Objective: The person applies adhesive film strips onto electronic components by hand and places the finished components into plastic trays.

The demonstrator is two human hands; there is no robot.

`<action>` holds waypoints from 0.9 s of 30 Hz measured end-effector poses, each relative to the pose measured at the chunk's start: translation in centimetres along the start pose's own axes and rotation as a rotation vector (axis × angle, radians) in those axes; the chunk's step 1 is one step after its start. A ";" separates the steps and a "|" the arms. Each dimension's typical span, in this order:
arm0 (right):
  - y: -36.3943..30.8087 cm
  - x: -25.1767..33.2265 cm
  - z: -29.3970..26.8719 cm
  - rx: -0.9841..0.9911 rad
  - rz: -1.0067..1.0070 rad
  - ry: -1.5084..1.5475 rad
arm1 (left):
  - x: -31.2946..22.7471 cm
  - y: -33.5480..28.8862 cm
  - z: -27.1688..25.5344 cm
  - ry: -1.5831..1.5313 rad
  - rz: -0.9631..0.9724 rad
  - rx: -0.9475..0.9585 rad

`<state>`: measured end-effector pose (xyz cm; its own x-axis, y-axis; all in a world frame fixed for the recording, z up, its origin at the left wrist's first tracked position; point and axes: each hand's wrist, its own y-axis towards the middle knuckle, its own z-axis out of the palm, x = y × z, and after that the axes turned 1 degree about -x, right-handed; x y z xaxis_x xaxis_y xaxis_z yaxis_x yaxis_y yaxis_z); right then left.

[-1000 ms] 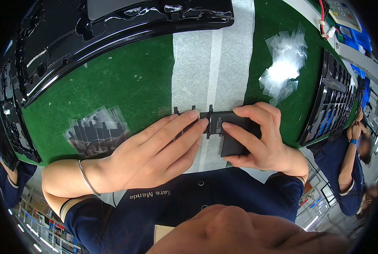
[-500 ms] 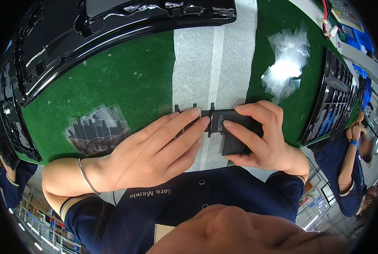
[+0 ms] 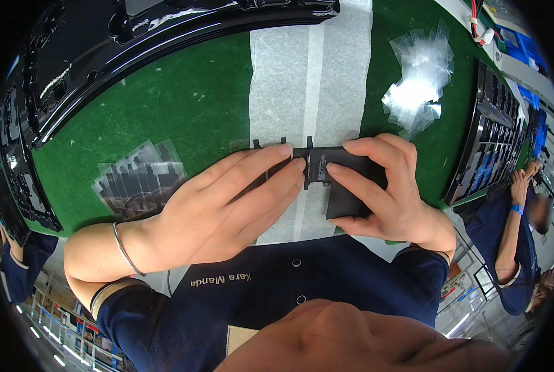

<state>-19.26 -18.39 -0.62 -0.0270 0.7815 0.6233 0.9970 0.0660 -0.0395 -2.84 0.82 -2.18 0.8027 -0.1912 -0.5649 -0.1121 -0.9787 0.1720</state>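
At the near edge of the green mat (image 3: 184,111), on a pale grey strip (image 3: 289,80) running away from the person, lies a small flat black plastic part (image 3: 342,183) with short upright tabs along its far side. The left hand (image 3: 221,204) lies flat with fingers extended, its fingertips pressing on the left portion of the part. The right hand (image 3: 385,192) grasps the right portion, thumb on top and fingers curled over the far edge. Left of the hands sits a stack of clear sleeves holding dark pieces (image 3: 140,183); to the upper right, a loose heap of clear film pieces (image 3: 419,80). A large glossy black moulding (image 3: 165,31) spans the far side, and a black slotted tray (image 3: 491,130) stands at the right.
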 end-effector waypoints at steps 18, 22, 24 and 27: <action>0.2 0.0 -0.1 0.004 0.004 0.030 | 0.0 0.1 0.1 -0.011 -0.013 -0.006; 0.2 0.0 -0.1 0.011 0.008 0.042 | 0.0 0.1 0.1 0.014 -0.002 -0.011; 0.2 -0.1 -0.1 0.013 0.006 0.049 | 0.0 0.1 0.1 0.019 0.002 -0.008; 0.2 -0.1 -0.2 0.019 0.004 0.052 | 0.1 0.1 0.2 0.016 0.004 -0.007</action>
<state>-19.01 -18.60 -0.53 -0.0189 0.7485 0.6629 0.9956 0.0753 -0.0567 -2.90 0.68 -2.34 0.8116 -0.1938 -0.5512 -0.1111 -0.9774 0.1801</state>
